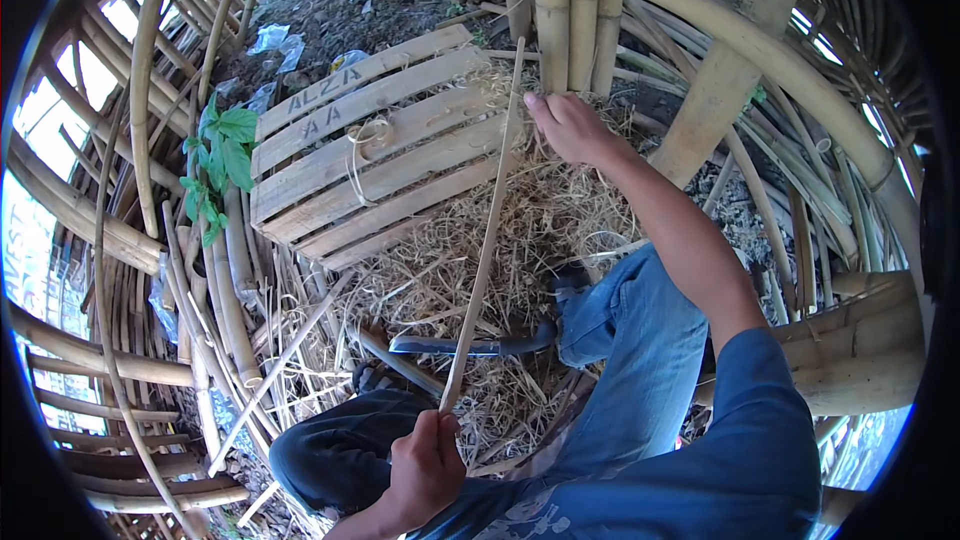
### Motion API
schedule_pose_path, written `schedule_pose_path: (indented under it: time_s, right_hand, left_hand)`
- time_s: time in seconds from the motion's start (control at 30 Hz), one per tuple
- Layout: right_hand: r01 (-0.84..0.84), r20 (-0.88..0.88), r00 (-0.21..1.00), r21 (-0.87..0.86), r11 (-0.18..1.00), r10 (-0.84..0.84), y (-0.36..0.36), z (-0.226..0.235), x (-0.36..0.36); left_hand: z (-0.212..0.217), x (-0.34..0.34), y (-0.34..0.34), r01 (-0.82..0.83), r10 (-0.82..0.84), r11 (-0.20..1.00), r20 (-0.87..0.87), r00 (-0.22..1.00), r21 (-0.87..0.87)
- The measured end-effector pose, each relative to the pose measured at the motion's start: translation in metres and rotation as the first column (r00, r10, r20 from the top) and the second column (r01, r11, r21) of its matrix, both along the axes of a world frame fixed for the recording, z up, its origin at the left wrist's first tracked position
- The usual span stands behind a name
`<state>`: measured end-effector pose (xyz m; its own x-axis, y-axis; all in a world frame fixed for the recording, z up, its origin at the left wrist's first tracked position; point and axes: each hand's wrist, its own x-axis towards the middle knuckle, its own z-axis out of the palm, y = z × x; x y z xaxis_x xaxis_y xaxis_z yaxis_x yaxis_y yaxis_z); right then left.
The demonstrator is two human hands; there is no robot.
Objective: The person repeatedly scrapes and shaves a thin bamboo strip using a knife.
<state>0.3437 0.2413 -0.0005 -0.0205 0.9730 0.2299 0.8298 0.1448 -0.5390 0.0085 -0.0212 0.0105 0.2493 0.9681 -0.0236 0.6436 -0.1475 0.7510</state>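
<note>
Left hand (425, 465) closed in a fist grip round the near end of a long thin bamboo strip (485, 240); right hand (565, 125) stretched out, fingers pinching the same strip near its far end, likely to keep it straight and taut. Strip runs from lap outward over the straw litter (450, 270) and the edge of a wooden slat pallet (360, 145). A curved knife (470, 345) lies on the straw by the knees, within easy reach. Bamboo poles (570, 10) all around.

Wooden slatted crate (365, 145) on straw-littered ground (560, 210), string loop (365, 145) across its slats. Green leafy plant (222, 155) beside it. Curved blade (470, 345) lies in shavings. Bamboo poles (560, 10) stand behind.
</note>
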Motion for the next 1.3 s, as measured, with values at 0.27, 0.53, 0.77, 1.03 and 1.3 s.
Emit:
schedule_pose_path:
  time_s: [0.27, 0.53, 0.77, 1.03, 1.3]
  right_hand:
    - [-0.221, 0.113, 0.97, 0.024, 0.975, 0.217, -0.018, 0.0, -0.011]
    - [-0.187, 0.158, 0.971, 0.015, 0.982, 0.182, -0.02, -0.001, -0.012]
    - [-0.113, 0.302, 0.95, 0.105, 0.988, 0.077, -0.009, -0.004, -0.008]
    - [-0.065, 0.209, 0.976, -0.02, 0.998, 0.067, -0.002, -0.004, 0.0]
    - [0.005, 0.217, 0.976, -0.066, 0.998, 0.01, 0.013, -0.002, 0.018]
  left_hand:
    - [-0.002, 0.0, 0.0, -0.024, 0.024, 1.0, 0.01, 1.0, -0.002]
    - [-0.005, -0.003, 0.0, -0.008, 0.016, 0.997, -0.092, 0.996, 0.078]
    - [-0.007, -0.002, -0.003, -0.019, 0.034, 0.994, -0.139, 0.99, 0.111]
    - [-0.007, -0.005, -0.007, 0.017, -0.001, 0.995, -0.16, 0.987, 0.099]
    - [-0.022, -0.012, -0.017, -0.014, 0.018, 0.999, -0.14, 0.99, 0.03]
